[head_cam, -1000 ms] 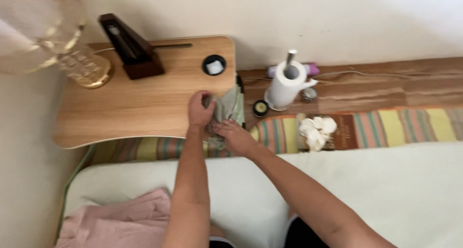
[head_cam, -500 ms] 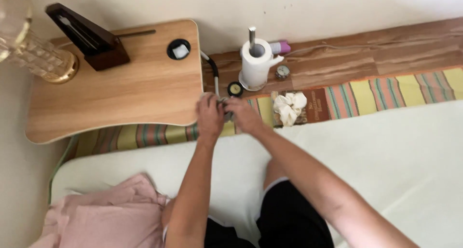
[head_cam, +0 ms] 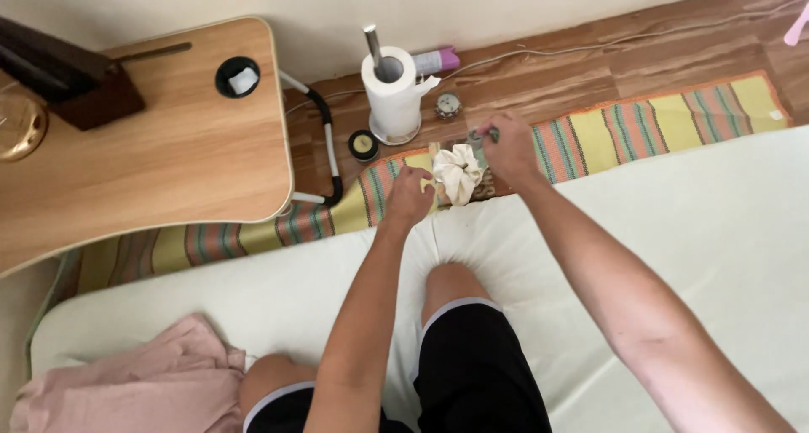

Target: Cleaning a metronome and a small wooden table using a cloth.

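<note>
Mattress (head_cam: 674,256): pale green, fills the lower frame; the person sits on it, knees at bottom centre, leaning forward so both arms can get over its edge to the floor.
Surface (head_cam: 152,163): light wood lap table, upper left, standing on the floor on its folded-out leg, just beside the bed.
Striped mat (head_cam: 657,121): runs along the mattress edge, centre to upper right, covering the wooden floor there.
Pink garment (head_cam: 126,382): crumpled at lower left on the mattress, well apart from the hands.
Paper towel roll (head_cam: 392,96): upright on its stand, top centre, near the wall.
White cloth (head_cam: 458,172): bunched in a small basket at frame centre, on the mat right at the mattress edge, between the two hands.
Left hand (head_cam: 409,199): fingers curled, touching the cloth's left side, seemingly steadying it.
Right hand (head_cam: 506,147): just right of the cloth, pinched shut on a small greyish item (head_cam: 480,136); too small to tell what it is.
Small tin (head_cam: 363,145): round, on the floor left of the roll.
Little clock (head_cam: 448,106): round, on the floor right of the roll.
</note>
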